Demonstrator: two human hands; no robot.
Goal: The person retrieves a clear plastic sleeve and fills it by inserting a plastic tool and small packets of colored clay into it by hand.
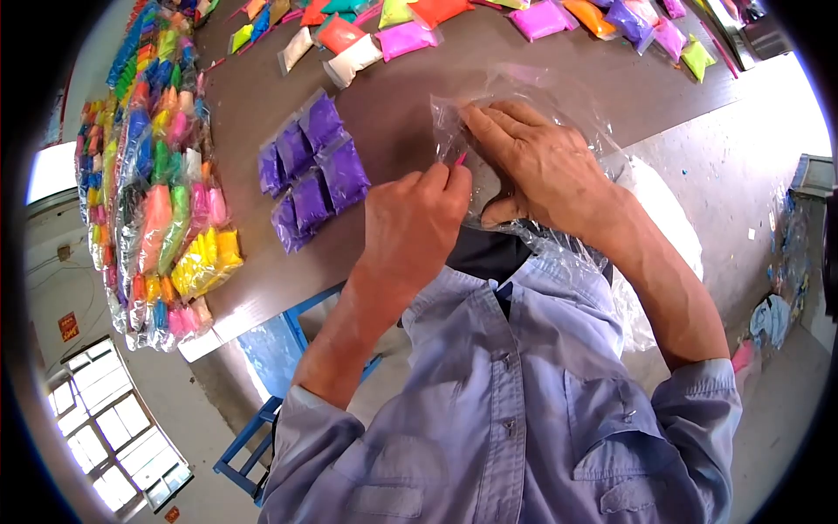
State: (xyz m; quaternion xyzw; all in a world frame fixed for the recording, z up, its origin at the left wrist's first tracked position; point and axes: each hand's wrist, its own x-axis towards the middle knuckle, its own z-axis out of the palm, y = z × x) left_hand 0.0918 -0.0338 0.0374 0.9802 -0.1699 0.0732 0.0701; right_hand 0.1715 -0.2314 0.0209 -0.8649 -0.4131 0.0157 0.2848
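Note:
My left hand [417, 218] is closed at the table's front edge. A thin pink stick [461, 160] pokes out between its thumb and forefinger; most of it is hidden in the fingers. Beside it, my right hand [546, 166] lies flat on a clear plastic bag [515, 83], its fingers stretched out and the thumb apart. The bag spreads around and beneath that hand and hangs crumpled over the edge towards my lap. To the left of my hands, several purple packets [316, 166] lie in a block of rows on the table.
Bagged colourful packets [157, 201] are piled high along the table's left side. Loose coloured packets [406, 39] are scattered across the far side. A white plastic bag [655, 236] hangs by my right arm. A blue stool [279, 367] stands below on the left.

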